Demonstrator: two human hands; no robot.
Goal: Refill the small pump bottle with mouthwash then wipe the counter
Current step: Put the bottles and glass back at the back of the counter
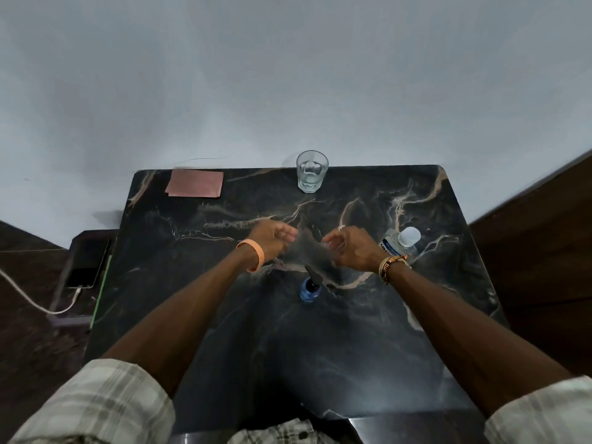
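Near the middle of the table (179, 283), my left hand (272, 240) and my right hand (352, 248) hover close together, fingers turned toward each other. Both look loosely curled, but they are blurred, and a grey smear lies between them. I cannot tell whether either hand grips anything.

The small pump bottle (310, 288), blue with a black pump head, stands upright on the side of my hands toward the near edge, roughly between my two wrists. Its long axis runs almost straight up at the camera, and its spout points toward the far edge. Neither hand touches it. To reach it I judge I must draw a hand back toward myself; both are about equally near.

The mouthwash bottle (402, 243), clear with a pale cap on, stands just beside my right wrist on the side toward the right edge, partly hidden by my wristbands. My right hand is plainly the nearer one for it. Nothing looks opened, so I judge the refill not yet begun.

At the middle of the far edge stands a drinking glass (312, 171), and a folded pink cloth (195, 183) lies at the far left corner, well apart from my hands, closer to my left.
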